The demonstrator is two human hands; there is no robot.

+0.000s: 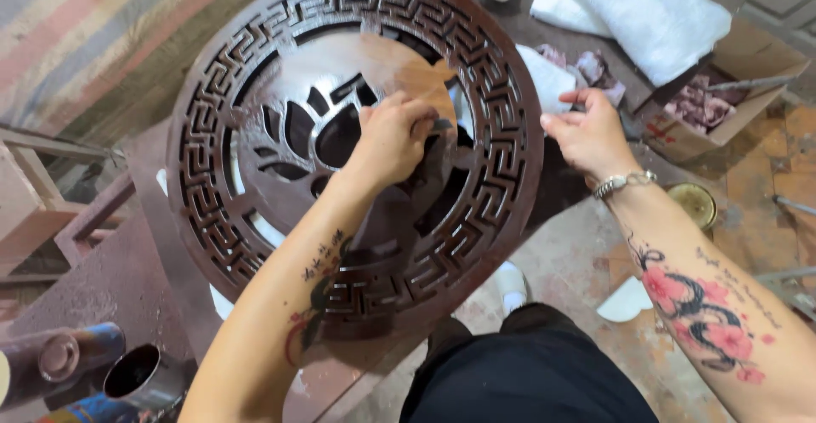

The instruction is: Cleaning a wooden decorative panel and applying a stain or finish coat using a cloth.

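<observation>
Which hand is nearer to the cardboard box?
Right. The right hand grips the carved panel's rim, just beside the cardboard box; the left hand rests on the panel's centre, farther away.

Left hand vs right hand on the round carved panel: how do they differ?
The left hand lies curled over the middle of the round carved panel, pressing a small dark thing I cannot make out; the right hand grips the panel's outer rim, fingers more spread. The right wrist wears a metal bracelet; the left wrist is bare. Shared: both touch the panel, and both forearms are tattooed.
</observation>
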